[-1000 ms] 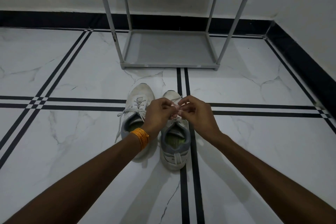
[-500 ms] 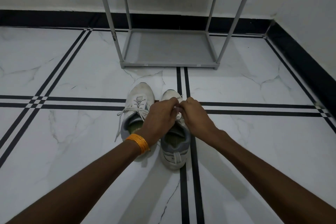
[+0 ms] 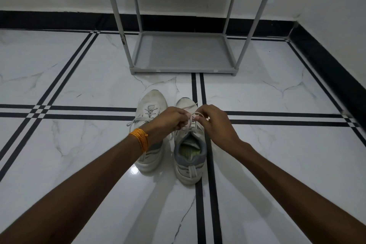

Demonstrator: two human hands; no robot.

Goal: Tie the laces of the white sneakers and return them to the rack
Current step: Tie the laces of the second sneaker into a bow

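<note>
Both hands, the left hand [image 3: 168, 122] and right hand [image 3: 213, 123], pinch the laces [image 3: 193, 118] over the right sneaker [image 3: 189, 144] on the floor before the rack [image 3: 184, 69], mid-knot, likely needing loops drawn tight next.

I see both bare forearms reaching forward and converging toward the middle. My left hand [image 3: 166, 123] is curled, knuckles up, fingertips pinched together on the lace [image 3: 191, 119]. My right hand [image 3: 214, 125] faces it, thumb and forefinger pinching the same lace, the other fingers folded under. The two hands sit just beside each other, fingertips nearly touching.
</note>
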